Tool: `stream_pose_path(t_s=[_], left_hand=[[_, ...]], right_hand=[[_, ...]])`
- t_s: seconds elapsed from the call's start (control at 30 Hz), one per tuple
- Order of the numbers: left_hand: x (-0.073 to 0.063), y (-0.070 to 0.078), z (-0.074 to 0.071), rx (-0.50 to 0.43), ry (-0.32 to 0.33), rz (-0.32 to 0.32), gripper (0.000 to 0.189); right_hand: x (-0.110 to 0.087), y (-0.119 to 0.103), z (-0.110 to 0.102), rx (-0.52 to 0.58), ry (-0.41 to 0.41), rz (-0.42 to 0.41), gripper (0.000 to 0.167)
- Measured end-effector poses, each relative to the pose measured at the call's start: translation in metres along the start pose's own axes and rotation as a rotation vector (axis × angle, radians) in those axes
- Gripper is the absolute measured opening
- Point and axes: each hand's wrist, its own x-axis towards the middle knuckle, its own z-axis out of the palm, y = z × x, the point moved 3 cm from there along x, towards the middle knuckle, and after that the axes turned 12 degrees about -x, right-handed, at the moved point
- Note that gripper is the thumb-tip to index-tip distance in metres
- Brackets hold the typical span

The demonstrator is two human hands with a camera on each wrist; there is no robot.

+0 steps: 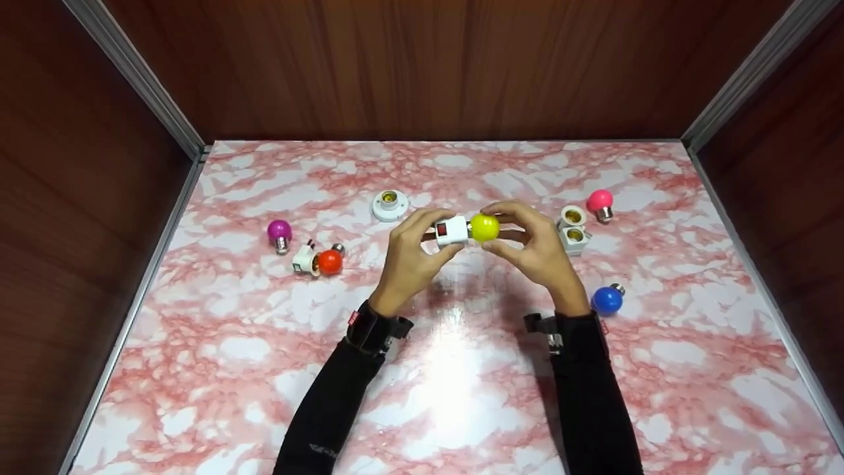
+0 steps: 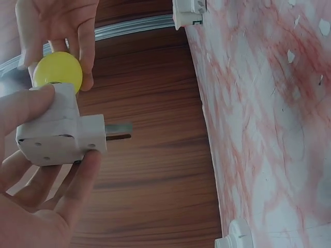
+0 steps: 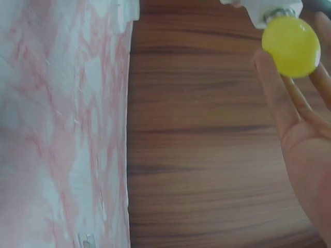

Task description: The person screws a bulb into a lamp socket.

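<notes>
My left hand [image 1: 410, 254] grips a white plug-in lamp socket [image 1: 453, 231] with a red switch, thumb and fingers on opposite sides. Two plug prongs [image 2: 119, 129] stick out of the socket in the left wrist view. At the socket's mouth sits a yellow bulb [image 1: 485, 227]; a bit of its metal base shows between globe and socket. My right hand [image 1: 537, 251] holds this bulb by its globe, with the thumb on the near side and fingers on the far side. Both hands are raised above the table.
On the marbled table [image 1: 231, 396] lie a purple bulb [image 1: 279, 231], a red bulb [image 1: 330, 262] against a white plug socket [image 1: 304, 260], a round socket base [image 1: 390, 206], a double socket [image 1: 573, 231], a pink bulb [image 1: 600, 200] and a blue bulb [image 1: 606, 301]. Wood-grain walls [image 1: 428, 66] enclose it.
</notes>
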Motion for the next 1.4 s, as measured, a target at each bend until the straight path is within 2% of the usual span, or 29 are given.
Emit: stream_pose_path(t_s=[0.13, 0.37, 0.63, 0.77, 1.07, 1.2, 1.4], left_hand=[[0.0002, 0.0005, -0.0008, -0.016, -0.008, -0.017, 0.048], [0.0002, 0.0010, -0.0008, -0.052, -0.028, -0.024, 0.045], [0.0002, 0.0020, -0.0012, -0.006, -0.031, 0.026, 0.039], [0.0004, 0.0021, -0.0003, 0.031, -0.029, 0.060, 0.036], [-0.0005, 0.0026, 0.0026, 0.055, -0.031, 0.102, 0.036], [-0.0001, 0.0021, 0.0029, 0.040, -0.030, 0.101, 0.037], [-0.0005, 0.0022, 0.0024, 0.018, -0.029, 0.086, 0.038]], right_hand=[[-0.0008, 0.0012, -0.0025, 0.016, -0.024, -0.028, 0.052], [-0.0011, 0.0015, -0.0023, -0.001, -0.026, -0.069, 0.048], [-0.0006, 0.0026, -0.0020, -0.024, -0.027, 0.015, 0.046], [-0.0010, 0.0036, -0.0021, -0.072, -0.027, 0.061, 0.040], [-0.0001, 0.0075, 0.0004, -0.093, -0.058, 0.162, 0.027], [0.0007, 0.0079, -0.0001, -0.115, -0.027, 0.173, 0.027], [0.0017, 0.0052, 0.0007, -0.050, 0.045, 0.126, 0.025]])
